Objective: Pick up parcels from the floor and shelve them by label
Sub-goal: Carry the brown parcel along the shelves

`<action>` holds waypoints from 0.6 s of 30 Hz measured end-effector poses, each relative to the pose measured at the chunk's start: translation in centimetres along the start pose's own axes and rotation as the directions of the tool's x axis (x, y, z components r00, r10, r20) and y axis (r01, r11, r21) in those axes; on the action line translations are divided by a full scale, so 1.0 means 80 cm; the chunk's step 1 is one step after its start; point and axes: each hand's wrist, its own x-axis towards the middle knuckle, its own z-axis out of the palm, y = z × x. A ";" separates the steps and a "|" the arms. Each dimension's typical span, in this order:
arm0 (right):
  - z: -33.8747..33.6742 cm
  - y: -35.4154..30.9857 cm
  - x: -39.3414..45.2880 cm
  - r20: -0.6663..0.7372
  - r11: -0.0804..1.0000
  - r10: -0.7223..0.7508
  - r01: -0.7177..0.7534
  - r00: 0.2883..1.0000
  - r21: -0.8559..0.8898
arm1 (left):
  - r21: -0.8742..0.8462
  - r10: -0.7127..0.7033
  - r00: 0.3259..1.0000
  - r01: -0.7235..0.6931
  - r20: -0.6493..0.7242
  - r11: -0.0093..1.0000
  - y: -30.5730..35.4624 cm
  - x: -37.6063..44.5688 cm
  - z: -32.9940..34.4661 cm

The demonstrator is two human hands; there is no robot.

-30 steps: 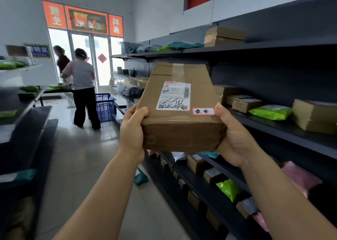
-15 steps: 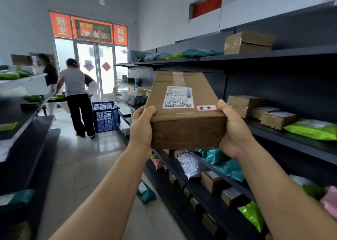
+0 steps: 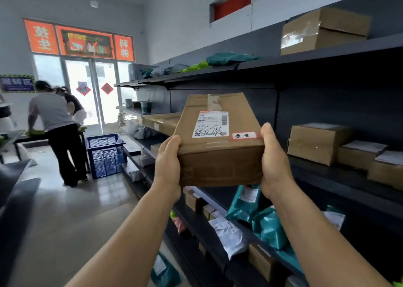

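Both of my hands clamp one brown cardboard parcel between them, lifted at chest height in front of the dark shelving on my right. My left hand presses the parcel's left side, thumb on the top edge, while my right hand presses the right side, thumb lying along the top near the corner. My grip holds the parcel clear of every shelf, touching nothing but my palms.

On the parcel's top face sits a white shipping label with a barcode and dark handwriting, and just beside it, near my right thumb, a small red-bordered sticker with two handwritten characters. A strip of clear tape runs along the top.

Behind the parcel, the middle shelf carries several cardboard boxes to the right. The upper shelf holds one larger taped box and some teal and green mailer bags. Below my wrists, the lower shelves carry teal bags, a white bag and small boxes.

Farther down the aisle a blue plastic crate stands on the tiled floor, and a person in a grey shirt stands beside it, facing away from me toward the glass door.
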 end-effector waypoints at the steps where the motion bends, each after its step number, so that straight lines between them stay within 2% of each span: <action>1: 0.003 0.002 0.022 -0.037 0.999 -0.039 0.038 0.999 -0.023 | 0.004 -0.019 1.000 0.019 0.007 1.000 -0.006 0.027 0.012; 4: 0.010 0.005 0.080 -0.119 0.980 -0.132 0.112 0.984 -0.164 | 0.016 -0.058 0.998 0.057 0.039 0.998 -0.019 0.097 0.040; 10: 0.003 0.013 0.157 -0.226 0.894 -0.270 0.157 0.936 -0.419 | 0.036 -0.186 0.978 0.184 0.096 0.982 -0.036 0.192 0.091; 16: -0.010 0.022 0.202 -0.228 0.862 -0.280 0.139 0.933 -0.488 | 0.075 -0.278 0.942 0.269 0.188 0.960 -0.055 0.265 0.138; 18: -0.014 0.022 0.218 -0.238 0.809 -0.287 0.102 0.928 -0.579 | 0.110 -0.303 0.928 0.285 0.219 0.952 -0.059 0.288 0.156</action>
